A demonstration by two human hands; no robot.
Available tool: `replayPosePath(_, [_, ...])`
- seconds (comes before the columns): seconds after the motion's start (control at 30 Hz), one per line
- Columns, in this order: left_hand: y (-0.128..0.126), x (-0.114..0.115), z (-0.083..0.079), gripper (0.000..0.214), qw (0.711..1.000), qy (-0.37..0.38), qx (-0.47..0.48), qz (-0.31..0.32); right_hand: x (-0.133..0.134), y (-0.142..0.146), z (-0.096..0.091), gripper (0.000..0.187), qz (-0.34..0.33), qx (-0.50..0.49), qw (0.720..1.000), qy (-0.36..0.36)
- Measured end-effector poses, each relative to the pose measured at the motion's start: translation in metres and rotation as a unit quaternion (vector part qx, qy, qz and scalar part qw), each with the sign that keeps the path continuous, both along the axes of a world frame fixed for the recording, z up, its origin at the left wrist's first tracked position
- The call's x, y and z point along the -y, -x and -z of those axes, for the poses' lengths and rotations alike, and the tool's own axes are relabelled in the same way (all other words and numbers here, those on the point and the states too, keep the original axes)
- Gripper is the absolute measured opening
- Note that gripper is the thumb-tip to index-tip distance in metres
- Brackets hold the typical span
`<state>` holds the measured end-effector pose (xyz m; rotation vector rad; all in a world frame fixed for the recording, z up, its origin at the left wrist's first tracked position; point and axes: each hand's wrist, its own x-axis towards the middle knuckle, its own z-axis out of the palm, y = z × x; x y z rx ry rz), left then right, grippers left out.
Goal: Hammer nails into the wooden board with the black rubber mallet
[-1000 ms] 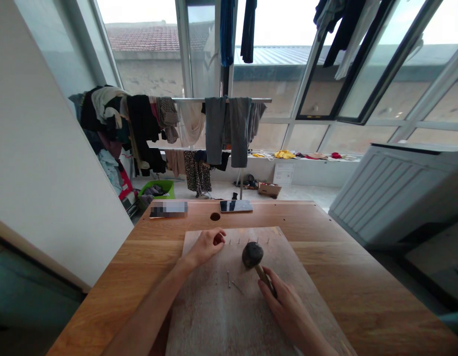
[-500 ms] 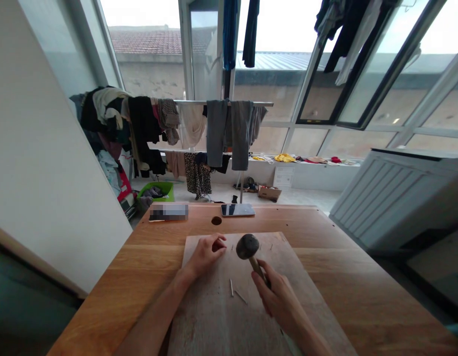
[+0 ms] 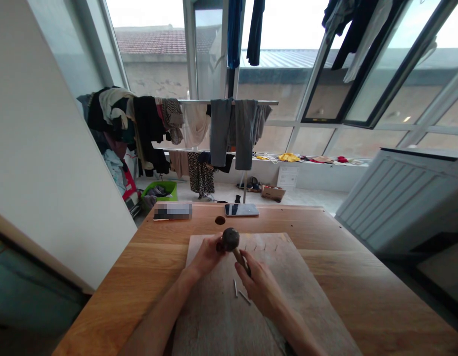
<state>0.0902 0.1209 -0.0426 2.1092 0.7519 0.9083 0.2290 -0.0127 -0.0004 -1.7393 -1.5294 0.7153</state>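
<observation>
My right hand is wrapped round the wooden handle of a mallet with a dark, rounded head. The mallet head is over the fingertips of my left hand, at the far left part of a wooden board. The left fingers are curled together, and the mallet hides what they pinch, if anything. Several thin nails stand upright in a row along the board's far side, right of the mallet head. Two loose nails lie on the board, close to my right hand.
The board rests on a wooden table with a round hole. A phone and a blurred flat item lie at its far edge. Beyond are a clothes rack with laundry, a green basket and windows.
My right hand has brought the mallet left and slightly up, so its head now covers my left fingertips. The upright nails show more fully. The whole view has shifted a little.
</observation>
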Motion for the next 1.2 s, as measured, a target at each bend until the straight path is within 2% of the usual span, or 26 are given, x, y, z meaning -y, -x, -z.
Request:
replayPosePath(0.17, [0.0,0.002,-0.005,0.019,1.0,0.001,-0.003,0.009,0.0,0.0,0.002,0.04,0.005,0.002,1.0,-0.007])
replayPosePath(0.3, [0.002,0.003,-0.008,0.035,1.0,-0.001,-0.024,0.012,0.013,-0.009,0.005,0.046,0.015,-0.032,0.999,0.025])
replayPosePath(0.37, [0.007,0.01,-0.012,0.036,0.998,-0.044,-0.048,-0.014,0.027,-0.018,0.008,0.05,0.03,-0.051,0.997,0.047])
replayPosePath(0.43, [0.014,0.022,-0.018,0.028,0.986,-0.141,-0.088,-0.003,0.042,-0.028,0.013,0.052,0.043,-0.046,0.996,0.065])
replayPosePath(0.5, [0.021,0.039,-0.025,0.024,0.951,-0.263,-0.141,0.078,0.054,-0.038,0.019,0.051,0.043,-0.019,0.997,0.065])
replayPosePath(0.6, [0.026,0.065,-0.032,0.022,0.864,-0.41,-0.207,0.204,0.063,-0.048,0.028,0.05,0.04,0.009,0.998,0.042])
replayPosePath(0.7, [0.023,0.079,-0.031,0.018,0.811,-0.486,-0.244,0.214,0.063,-0.051,0.034,0.051,0.042,0.013,0.998,0.04])
replayPosePath(0.87, [0.017,0.082,-0.027,0.016,0.783,-0.526,-0.268,0.196,0.061,-0.05,0.036,0.052,0.036,0.014,0.998,0.051])
replayPosePath(0.97, [0.017,0.082,-0.03,0.013,0.785,-0.518,-0.275,0.199,0.061,-0.05,0.035,0.053,0.029,0.011,0.998,0.052])
replayPosePath(1.03, [0.018,0.079,-0.033,0.012,0.801,-0.491,-0.275,0.204,0.062,-0.049,0.034,0.054,0.038,0.01,0.998,0.056])
replayPosePath(1.1, [0.02,0.069,-0.034,0.013,0.845,-0.427,-0.261,0.189,0.062,-0.049,0.032,0.056,0.046,0.011,0.997,0.066])
replayPosePath(1.2, [0.021,0.045,-0.03,0.019,0.951,-0.242,-0.172,0.081,0.062,-0.049,0.03,0.056,0.05,0.01,0.996,0.071])
